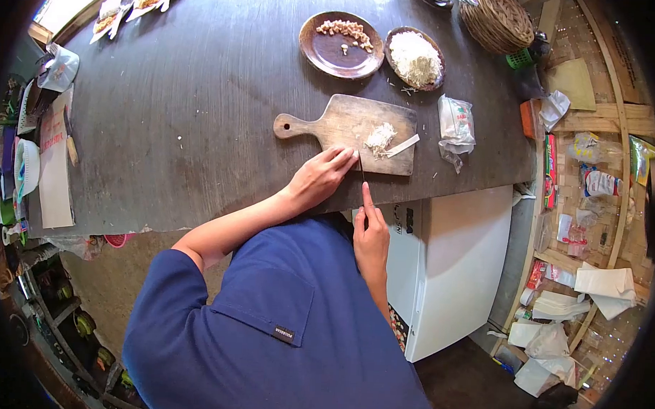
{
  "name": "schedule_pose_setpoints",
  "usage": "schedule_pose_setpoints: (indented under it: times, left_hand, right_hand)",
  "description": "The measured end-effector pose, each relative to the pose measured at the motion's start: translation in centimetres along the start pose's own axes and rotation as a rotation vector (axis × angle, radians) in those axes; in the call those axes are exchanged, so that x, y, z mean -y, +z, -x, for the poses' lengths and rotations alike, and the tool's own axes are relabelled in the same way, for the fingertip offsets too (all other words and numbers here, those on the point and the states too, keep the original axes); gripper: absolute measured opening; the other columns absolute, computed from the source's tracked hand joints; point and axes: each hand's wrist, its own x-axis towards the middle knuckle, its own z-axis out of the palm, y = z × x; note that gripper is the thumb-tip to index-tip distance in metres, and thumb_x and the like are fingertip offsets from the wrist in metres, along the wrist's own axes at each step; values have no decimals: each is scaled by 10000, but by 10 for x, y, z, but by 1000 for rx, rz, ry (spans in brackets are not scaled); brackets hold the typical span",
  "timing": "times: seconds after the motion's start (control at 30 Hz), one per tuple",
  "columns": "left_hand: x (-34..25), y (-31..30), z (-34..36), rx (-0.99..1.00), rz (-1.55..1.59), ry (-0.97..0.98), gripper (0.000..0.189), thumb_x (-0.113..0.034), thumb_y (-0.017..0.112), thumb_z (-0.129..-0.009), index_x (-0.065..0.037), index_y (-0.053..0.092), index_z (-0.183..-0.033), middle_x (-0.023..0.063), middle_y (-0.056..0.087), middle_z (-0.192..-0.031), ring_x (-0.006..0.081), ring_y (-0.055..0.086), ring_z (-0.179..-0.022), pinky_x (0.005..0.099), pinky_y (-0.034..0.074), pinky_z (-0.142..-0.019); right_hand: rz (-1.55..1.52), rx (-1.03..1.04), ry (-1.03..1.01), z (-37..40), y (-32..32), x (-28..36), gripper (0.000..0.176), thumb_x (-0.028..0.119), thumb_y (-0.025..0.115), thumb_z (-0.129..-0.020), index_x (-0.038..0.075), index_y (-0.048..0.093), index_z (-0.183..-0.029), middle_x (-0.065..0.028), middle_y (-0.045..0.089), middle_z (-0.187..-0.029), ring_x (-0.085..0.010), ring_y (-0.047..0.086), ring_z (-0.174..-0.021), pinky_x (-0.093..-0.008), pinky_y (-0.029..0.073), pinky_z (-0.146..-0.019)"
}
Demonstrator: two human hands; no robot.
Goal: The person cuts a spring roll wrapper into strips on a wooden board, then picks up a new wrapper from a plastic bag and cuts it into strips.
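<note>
My right hand (371, 231) is closed round the handle of a knife (362, 170), its index finger stretched along the top. The thin dark blade reaches over the front edge of the wooden cutting board (332, 118). Just left of the blade, my left hand (321, 177) rests at the board's edge, fingertips bunched on a small pale piece (355, 155) that they mostly hide. Beyond the blade lie a heap of fine whitish shreds (379, 138) and a flat pale strip (403, 146).
Behind the board stand a brown plate (309, 52) with small tan pieces and a bowl (438, 84) heaped with whitish shreds. A plastic packet (456, 122) lies right of the board. A wicker basket (496, 23) sits at the back right. Below the dark table (200, 128) is a white cabinet (462, 267).
</note>
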Motion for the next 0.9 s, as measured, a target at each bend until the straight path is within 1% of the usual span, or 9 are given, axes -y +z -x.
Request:
schedule_pose_setpoints:
  times: [0.13, 0.23, 0.3, 0.43, 0.63, 0.77, 0.83, 0.87, 0.9]
  left_hand:
    - [-2, 4, 2, -23, 8, -6, 540, -100, 645, -867, 63, 608, -1380, 160, 615, -1313, 292, 604, -1246, 369, 507, -1104]
    - [-2, 5, 2, -7, -98, 14, 530, -108, 655, -868, 61, 616, -1370, 157, 614, -1313, 288, 605, -1242, 363, 506, -1104]
    - [-1, 2, 1, -12, -33, 5, 536, -111, 669, -868, 59, 619, -1373, 156, 618, -1317, 286, 603, -1241, 362, 504, -1103]
    - [-2, 3, 0, -26, -36, 5, 533, -110, 677, -870, 60, 622, -1371, 155, 621, -1316, 285, 600, -1243, 361, 503, -1104]
    - [0, 7, 3, -24, -75, 21, 534, -108, 684, -863, 67, 623, -1365, 153, 626, -1313, 286, 597, -1250, 366, 501, -1109]
    - [0, 6, 3, -35, -36, 13, 540, -103, 688, -852, 67, 629, -1361, 154, 633, -1313, 287, 597, -1254, 369, 500, -1113]
    - [0, 7, 3, -39, -35, 8, 540, -102, 689, -849, 67, 631, -1359, 154, 634, -1312, 287, 598, -1254, 370, 500, -1114]
    - [1, 8, 3, -46, -23, 9, 541, -101, 688, -848, 67, 631, -1359, 154, 634, -1311, 288, 599, -1255, 370, 500, -1114]
    - [0, 8, 4, -52, -10, 11, 543, -101, 687, -847, 67, 630, -1359, 153, 633, -1310, 288, 601, -1257, 370, 501, -1115]
  right_hand:
    - [-5, -17, -19, -21, 9, 1, 580, 180, 555, -1074, 326, 470, -1628, -162, 612, -872, -369, 654, -748, -500, 540, -722]
    - [12, -26, -27, -21, 6, 2, 584, 183, 555, -1073, 330, 464, -1630, -164, 619, -869, -374, 664, -758, -503, 543, -724]
    - [28, -9, -6, -18, 0, 5, 587, 183, 556, -1073, 332, 461, -1632, -163, 622, -879, -373, 666, -766, -504, 545, -735]
    - [-47, -46, -35, -3, 9, -2, 602, 174, 559, -1069, 337, 450, -1638, -163, 610, -869, -368, 652, -749, -506, 544, -732]
    - [-23, -17, -6, -19, 8, 3, 603, 176, 559, -1069, 336, 448, -1639, -160, 610, -871, -368, 654, -750, -499, 549, -725]
    - [-5, -20, -11, -9, 7, 5, 606, 179, 564, -1064, 337, 451, -1637, -161, 608, -863, -374, 654, -740, -498, 549, -711]
    - [58, 6, 54, -8, 7, 11, 546, 162, 537, -1088, 292, 496, -1616, -174, 645, -896, -345, 655, -772, -484, 526, -761]
    - [57, 9, 53, -11, 10, 8, 546, 162, 537, -1088, 292, 496, -1616, -174, 645, -896, -345, 655, -772, -484, 526, -761]
    - [43, -24, 17, -17, 14, 6, 574, 173, 549, -1074, 321, 477, -1624, -163, 626, -873, -361, 658, -748, -499, 538, -733]
